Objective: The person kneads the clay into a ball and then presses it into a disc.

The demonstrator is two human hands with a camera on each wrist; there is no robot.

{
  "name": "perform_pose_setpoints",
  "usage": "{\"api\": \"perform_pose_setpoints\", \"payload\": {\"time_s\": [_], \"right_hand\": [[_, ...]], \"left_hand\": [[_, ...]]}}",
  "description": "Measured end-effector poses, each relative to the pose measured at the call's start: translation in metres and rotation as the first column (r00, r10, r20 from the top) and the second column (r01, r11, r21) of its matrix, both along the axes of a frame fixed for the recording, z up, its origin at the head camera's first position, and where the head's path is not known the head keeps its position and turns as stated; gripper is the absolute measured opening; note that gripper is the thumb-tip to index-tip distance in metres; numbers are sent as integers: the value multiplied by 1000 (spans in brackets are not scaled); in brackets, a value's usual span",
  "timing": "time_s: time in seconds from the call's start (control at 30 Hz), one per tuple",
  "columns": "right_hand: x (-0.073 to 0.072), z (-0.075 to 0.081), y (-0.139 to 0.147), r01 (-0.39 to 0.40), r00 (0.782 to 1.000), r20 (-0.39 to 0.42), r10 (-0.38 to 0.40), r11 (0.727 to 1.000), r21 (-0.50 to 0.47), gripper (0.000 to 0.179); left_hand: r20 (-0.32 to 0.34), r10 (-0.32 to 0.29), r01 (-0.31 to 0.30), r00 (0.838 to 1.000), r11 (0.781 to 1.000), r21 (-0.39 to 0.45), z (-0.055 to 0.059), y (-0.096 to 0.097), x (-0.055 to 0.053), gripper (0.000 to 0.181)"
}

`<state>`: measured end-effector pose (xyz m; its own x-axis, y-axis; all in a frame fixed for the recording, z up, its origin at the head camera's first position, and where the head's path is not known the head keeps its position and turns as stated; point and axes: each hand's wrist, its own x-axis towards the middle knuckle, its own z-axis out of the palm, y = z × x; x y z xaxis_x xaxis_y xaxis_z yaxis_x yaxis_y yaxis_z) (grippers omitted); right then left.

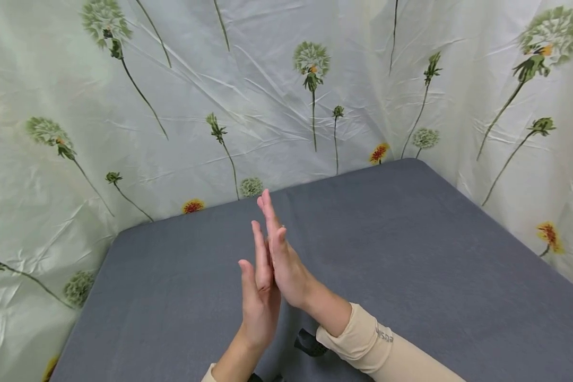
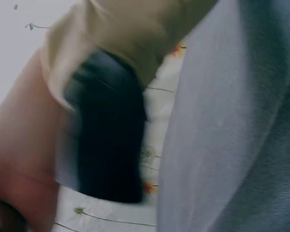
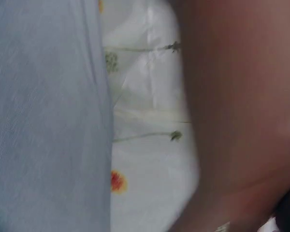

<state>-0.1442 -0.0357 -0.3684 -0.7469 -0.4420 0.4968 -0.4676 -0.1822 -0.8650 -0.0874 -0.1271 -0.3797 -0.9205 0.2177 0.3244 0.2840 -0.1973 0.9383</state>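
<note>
In the head view the left hand (image 1: 261,305) and the right hand (image 1: 290,271) are raised, palm facing palm. The two meet along the fingers and palms, and the right one sits slightly higher. Fingers on both are straight and point up, with the left thumb standing apart. Neither hand holds a thing. A blurred wrist with a beige sleeve (image 2: 130,29) and a dark wrist-worn piece (image 2: 111,140) fills much of the left wrist view. Blurred bare skin (image 3: 241,106) covers the right side of the right wrist view.
A table with a dark grey cloth (image 1: 387,239) lies beneath the hands. White curtains printed with dandelions and flowers (image 1: 267,95) surround its back and sides. Below the right sleeve (image 1: 358,339) shows a black wrist-worn piece (image 1: 310,344).
</note>
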Motion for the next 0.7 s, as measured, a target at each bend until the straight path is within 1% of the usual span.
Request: {"api": "perform_pose_setpoints", "payload": {"time_s": [0.07, 0.17, 0.27, 0.33, 0.43, 0.6, 0.7], "right_hand": [[-3, -4, -1, 19, 1000, -9, -19, 1000, 18, 99], [-4, -14, -6, 20, 1000, 5, -21, 998, 55, 97], [0, -23, -12, -23, 998, 53, 18, 996, 92, 93], [4, -26, -16, -60, 996, 74, 52, 992, 110, 89], [11, -28, -21, -96, 993, 77, 87, 988, 124, 83], [22, -26, -25, -95, 995, 46, 89, 982, 166, 79], [26, -22, -26, -73, 997, 14, 72, 980, 187, 80]], "left_hand": [[-28, 2, -2, 1000, 1000, -11, 3, -2, 2, 69], [-68, 27, -29, 997, 999, -25, 9, -7, 4, 71], [-90, 81, -85, 993, 996, -39, 15, -15, 4, 73], [-93, 123, -127, 988, 991, -44, 17, -20, 3, 75], [-89, 183, -188, 979, 981, -48, 20, -27, 0, 77], [-74, 247, -252, 966, 966, -56, 22, -33, -8, 79], [-39, 259, -260, 965, 965, -39, 19, -37, -14, 79]]}}
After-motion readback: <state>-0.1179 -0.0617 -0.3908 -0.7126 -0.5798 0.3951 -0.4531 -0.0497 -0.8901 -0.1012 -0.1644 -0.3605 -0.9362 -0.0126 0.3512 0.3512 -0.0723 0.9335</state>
